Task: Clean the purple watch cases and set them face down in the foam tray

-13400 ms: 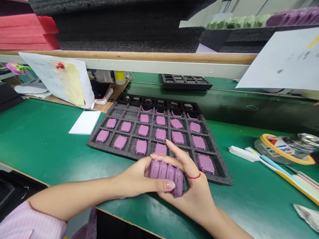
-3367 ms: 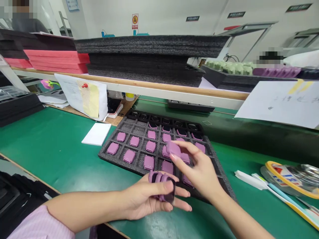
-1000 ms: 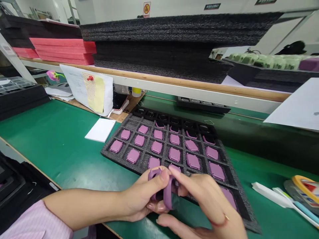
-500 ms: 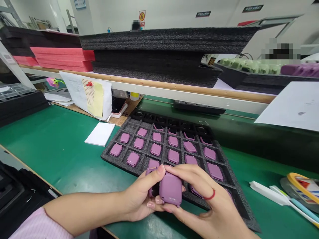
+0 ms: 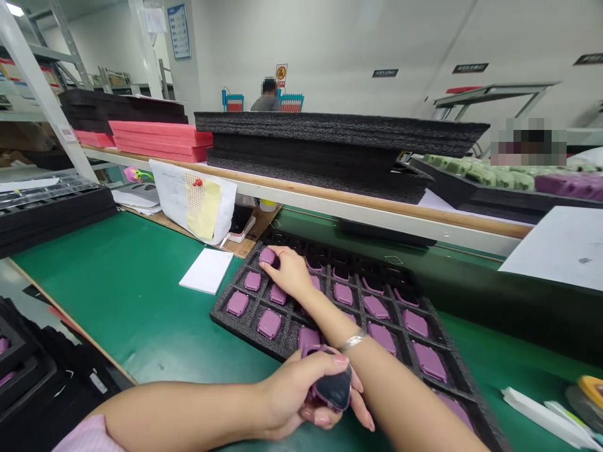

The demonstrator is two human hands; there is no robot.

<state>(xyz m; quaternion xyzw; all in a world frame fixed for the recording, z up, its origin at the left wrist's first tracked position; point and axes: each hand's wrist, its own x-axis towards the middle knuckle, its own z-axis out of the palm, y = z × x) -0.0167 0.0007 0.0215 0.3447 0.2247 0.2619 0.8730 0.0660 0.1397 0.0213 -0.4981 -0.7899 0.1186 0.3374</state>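
My left hand [image 5: 315, 389] is closed around a purple watch case with a dark glass face [image 5: 333, 388], low over the tray's near edge. A purple rim also shows above my left thumb; whether it belongs to a second piece I cannot tell. My right hand [image 5: 288, 269] reaches across to the far left compartment of the black foam tray [image 5: 245, 321]. Its thumb and fingers grip a purple watch case [image 5: 267, 255] there. Several purple cases, backs up, lie in the compartments; my right forearm hides some of them.
A white pad [image 5: 206, 270] lies left of the tray on the green table [image 5: 136, 295]. Behind stands a shelf [image 5: 377, 204] stacked with black foam sheets [image 5: 330, 144] and red foam [image 5: 160, 141]. A white tube-like item [image 5: 532, 411] lies right. Two people are beyond the shelf.
My right hand has left the spot beside my left hand and moved to the far left compartment with a purple watch case. My left hand has turned, showing a dark face. The view has tilted up.
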